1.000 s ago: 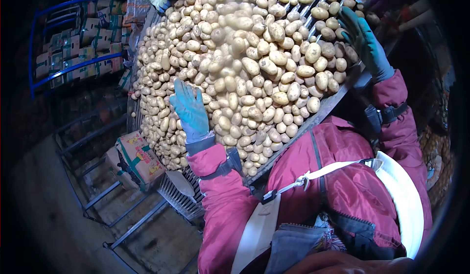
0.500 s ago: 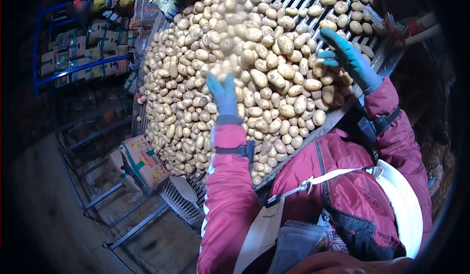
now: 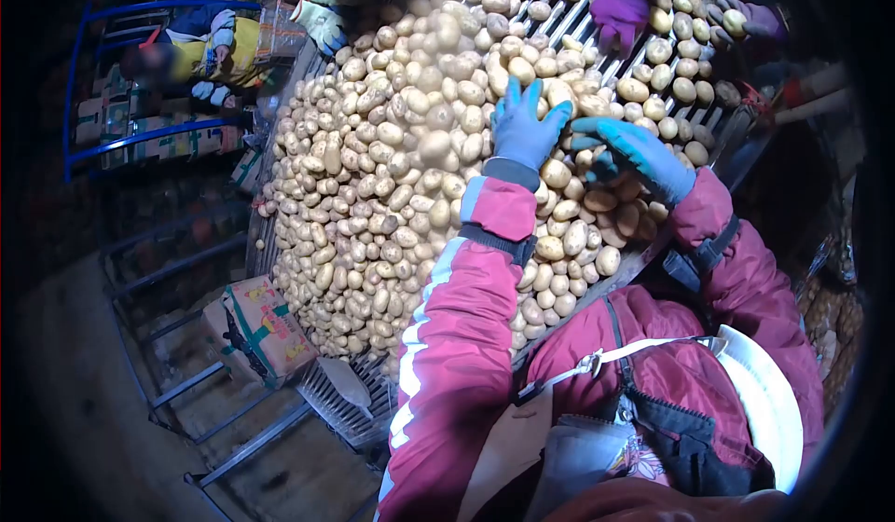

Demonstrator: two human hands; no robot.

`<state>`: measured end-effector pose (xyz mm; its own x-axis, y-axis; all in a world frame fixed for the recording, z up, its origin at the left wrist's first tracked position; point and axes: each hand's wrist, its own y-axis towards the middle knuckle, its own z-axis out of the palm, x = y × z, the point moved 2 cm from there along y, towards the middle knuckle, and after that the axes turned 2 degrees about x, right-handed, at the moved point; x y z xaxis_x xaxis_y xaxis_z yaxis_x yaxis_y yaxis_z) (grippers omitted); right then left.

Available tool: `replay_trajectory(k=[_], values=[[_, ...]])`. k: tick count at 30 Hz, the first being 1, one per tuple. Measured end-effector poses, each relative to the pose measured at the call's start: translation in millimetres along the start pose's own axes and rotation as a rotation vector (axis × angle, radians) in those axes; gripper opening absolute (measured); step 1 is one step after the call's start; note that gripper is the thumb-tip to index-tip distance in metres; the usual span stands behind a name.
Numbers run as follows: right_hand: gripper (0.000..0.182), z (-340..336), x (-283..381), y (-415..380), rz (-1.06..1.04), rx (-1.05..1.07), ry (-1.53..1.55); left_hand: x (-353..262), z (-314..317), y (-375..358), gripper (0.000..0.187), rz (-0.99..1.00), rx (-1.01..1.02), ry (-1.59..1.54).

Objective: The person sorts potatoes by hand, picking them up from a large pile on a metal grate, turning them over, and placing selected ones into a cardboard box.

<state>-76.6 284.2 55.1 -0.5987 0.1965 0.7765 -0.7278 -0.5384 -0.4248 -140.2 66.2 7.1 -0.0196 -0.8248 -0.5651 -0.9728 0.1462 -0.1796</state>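
A broad heap of pale potatoes (image 3: pixel 359 196) covers the slatted metal conveyor (image 3: pixel 571 20) in front of me. My left hand (image 3: pixel 527 132), in a blue-grey glove, rests on the potatoes with its fingers spread. Close to its right is my right hand (image 3: pixel 648 158), gloved in the same blue and teal. Its fingers stretch leftward and curve down over the potatoes, with shadow beneath them. Neither hand shows a potato gripped in it.
Across the conveyor are a co-worker's purple glove (image 3: pixel 618 17) and another gloved hand (image 3: pixel 749 20) with a potato. A white-green glove (image 3: pixel 320 26) is at the far left edge. A printed carton (image 3: pixel 264 328) stands lower left, near blue metal racks (image 3: pixel 158 140).
My left hand has moved right and farther over the heap. My right hand has come down and left beside it. Two co-worker's gloved hands now show at the top right.
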Motion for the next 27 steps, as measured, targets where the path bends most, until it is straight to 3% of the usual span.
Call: replay_trajectory(k=[1, 3, 5, 6, 8, 9, 12, 15, 17, 19, 23, 25, 27], values=[[0.045, -2, -3, 2, 0.018, 0.016, 0.027, -4, -2, 2, 0.058, 0.106, -0.082, -0.109], [0.043, -7, -28, 4, 0.119, 0.022, 0.339, -1, -19, 14, 0.042, 0.204, -0.112, -0.148], [0.046, -5, -37, 2, 0.170, 0.024, 0.366, -4, -57, 33, 0.037, 0.099, -0.107, -0.236], [0.047, 2, -32, -5, 0.154, -0.009, 0.256, 6, -73, 46, 0.035, 0.091, -0.215, -0.149], [0.043, 4, -41, -3, 0.213, -0.026, 0.349, 39, -91, 81, 0.043, 0.003, -0.243, -0.204], [0.042, 3, -46, -3, 0.205, -0.037, 0.354, 50, -100, 97, 0.046, 0.048, -0.279, -0.019], [0.040, -1, -54, 3, 0.174, -0.047, 0.357, 65, -115, 134, 0.049, 0.005, -0.286, 0.103], [0.042, -4, -59, 3, 0.110, -0.038, 0.227, 86, -95, 173, 0.042, 0.102, -0.305, 0.081], [0.043, -5, -58, 3, 0.099, -0.048, 0.243, 91, -71, 189, 0.055, 0.067, -0.241, 0.372], [0.043, -5, -61, 4, 0.084, -0.062, 0.241, 83, -66, 181, 0.057, 0.050, -0.246, 0.460], [0.048, -5, -66, 7, 0.045, -0.062, 0.240, 64, -89, 160, 0.060, 0.051, -0.129, 0.162], [0.047, -4, -67, 9, 0.040, -0.065, 0.245, 50, -97, 131, 0.060, -0.117, 0.057, -0.502], [0.042, -4, -69, 11, 0.102, -0.103, 0.274, 51, -90, 102, 0.063, -0.154, 0.116, -0.929]])
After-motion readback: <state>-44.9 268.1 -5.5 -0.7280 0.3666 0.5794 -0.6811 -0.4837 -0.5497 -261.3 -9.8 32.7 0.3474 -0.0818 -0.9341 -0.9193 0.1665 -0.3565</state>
